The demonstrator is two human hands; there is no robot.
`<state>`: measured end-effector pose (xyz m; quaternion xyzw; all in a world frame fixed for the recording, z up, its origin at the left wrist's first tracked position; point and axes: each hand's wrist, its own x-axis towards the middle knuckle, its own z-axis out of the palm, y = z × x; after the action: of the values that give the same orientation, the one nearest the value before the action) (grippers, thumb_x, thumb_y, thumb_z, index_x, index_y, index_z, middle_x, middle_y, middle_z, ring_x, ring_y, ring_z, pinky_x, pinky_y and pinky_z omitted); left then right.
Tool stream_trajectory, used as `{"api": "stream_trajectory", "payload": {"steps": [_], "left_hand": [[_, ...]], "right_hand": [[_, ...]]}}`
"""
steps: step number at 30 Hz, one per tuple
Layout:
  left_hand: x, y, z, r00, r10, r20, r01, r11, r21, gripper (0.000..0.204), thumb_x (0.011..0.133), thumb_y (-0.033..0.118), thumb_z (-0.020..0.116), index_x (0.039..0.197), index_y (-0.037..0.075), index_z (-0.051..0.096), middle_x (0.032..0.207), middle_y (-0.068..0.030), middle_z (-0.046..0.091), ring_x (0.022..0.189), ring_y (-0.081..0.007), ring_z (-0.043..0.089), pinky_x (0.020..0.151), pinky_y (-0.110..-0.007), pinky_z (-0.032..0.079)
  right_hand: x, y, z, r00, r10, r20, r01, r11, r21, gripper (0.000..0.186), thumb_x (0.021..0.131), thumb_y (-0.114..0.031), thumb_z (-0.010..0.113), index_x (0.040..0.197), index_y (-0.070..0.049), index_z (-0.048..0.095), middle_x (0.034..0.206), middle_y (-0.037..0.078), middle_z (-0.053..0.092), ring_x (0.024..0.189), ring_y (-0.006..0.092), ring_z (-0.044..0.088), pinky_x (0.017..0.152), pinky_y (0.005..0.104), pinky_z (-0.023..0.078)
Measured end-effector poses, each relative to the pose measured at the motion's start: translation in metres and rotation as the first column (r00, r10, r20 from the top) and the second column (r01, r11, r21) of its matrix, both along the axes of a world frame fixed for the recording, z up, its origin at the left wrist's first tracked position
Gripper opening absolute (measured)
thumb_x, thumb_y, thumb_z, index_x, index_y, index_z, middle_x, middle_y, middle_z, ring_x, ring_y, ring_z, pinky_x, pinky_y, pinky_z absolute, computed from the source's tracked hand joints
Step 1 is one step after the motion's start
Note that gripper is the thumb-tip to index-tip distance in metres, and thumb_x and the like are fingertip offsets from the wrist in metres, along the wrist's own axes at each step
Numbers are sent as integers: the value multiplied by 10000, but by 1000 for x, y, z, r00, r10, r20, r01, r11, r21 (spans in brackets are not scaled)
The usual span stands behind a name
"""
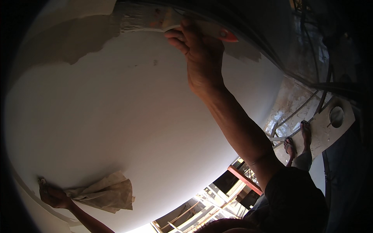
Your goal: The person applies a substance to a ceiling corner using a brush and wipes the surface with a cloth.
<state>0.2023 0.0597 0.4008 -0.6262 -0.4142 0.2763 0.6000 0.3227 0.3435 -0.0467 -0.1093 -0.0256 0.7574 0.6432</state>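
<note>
Dark sleeve [295, 198] at lower right, forearm running up from it across the white wall [128, 116]. Right hand [200, 58] at top centre, fingers curled tight round the handle of a wide paintbrush [182, 25]; orange handle tip poking out right of the fist, paint-caked bristles pointing left, pressed flat on the wall along the upper edge. Grey unpainted patch [74, 39] just left of and below the bristles, ragged boundary against the fresh white. Left hand [52, 196] at lower left, closed on a crumpled beige rag [107, 192]; rag hanging right of the fist, touching or just off the wall, hard to tell at this angle. Further down and right: two feet in flip-flops [297, 139] on a pale plank [322, 130], probably scaffold board, view heavily bent there. Small round paint pot [336, 115] on the plank's far end, well apart from both hands. Below that, red beam [244, 180] and timber framing [202, 206] in daylight.
</note>
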Motion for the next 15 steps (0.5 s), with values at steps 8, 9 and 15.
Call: {"api": "stream_trajectory", "payload": {"steps": [8,9,15], "left_hand": [[-3,-3,1,998,14,59,-14,1000,-4,171,946,-1,474,1034,-73,602,1072,-165,583,962,-243,622,854,-337,551],[-7,-3,4,994,-26,107,29,999,-19,174,948,4,473,1035,-72,603,1071,-165,583,962,-244,622,853,-338,550],[-9,-12,11,1000,16,0,-16,1000,25,154,950,30,488,1029,-65,579,1049,-184,614,940,-282,631,829,-372,542]], "right_hand": [[1,0,-5,1000,3,0,-3,1000,-23,321,933,-309,575,961,7,620,906,80,647,877,148,646,856,322,517],[1,0,-4,1000,2,-1,-2,1000,-25,320,933,-309,575,960,6,620,904,79,647,876,149,646,856,322,517],[1,-1,-6,1000,2,-7,-2,999,-32,321,934,-306,573,973,10,617,919,82,646,876,151,646,856,324,516]]}}
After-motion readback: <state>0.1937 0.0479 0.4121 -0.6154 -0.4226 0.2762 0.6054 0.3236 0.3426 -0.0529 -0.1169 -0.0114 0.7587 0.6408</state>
